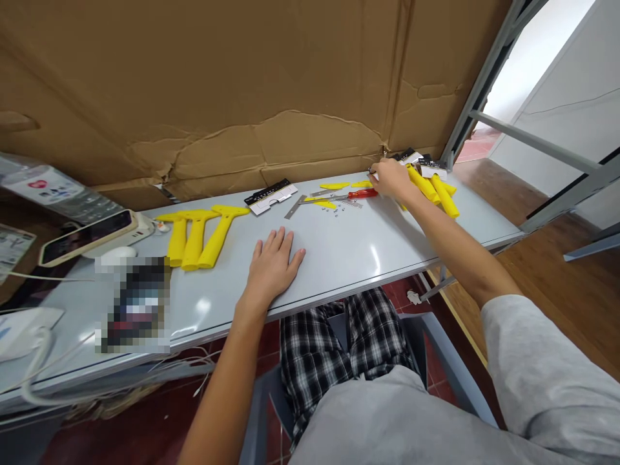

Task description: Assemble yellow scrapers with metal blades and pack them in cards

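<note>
My left hand [274, 267] lies flat on the grey tabletop, fingers spread, holding nothing. At the table's back, my right hand [390, 177] reaches down with its fingers curled together; a small dark bit shows at the fingertips, but I cannot make out what it is. Just left of that hand lies a screwdriver with a red handle [362, 193]. Around its shaft are flat metal blades [295, 206], yellow plastic strips [334, 186] and several small screws [336, 210]. Yellow handles [444, 195] lie beside my right wrist, near black-and-white cards [433, 168].
Several yellow T-shaped scrapers [195, 239] lie left of my left hand. A black-and-white card [271, 196] is behind it. Further left are a phone [90, 237], a power strip [140, 227] and cables. Cardboard [271, 77] walls the back; a metal frame [477, 84] stands right.
</note>
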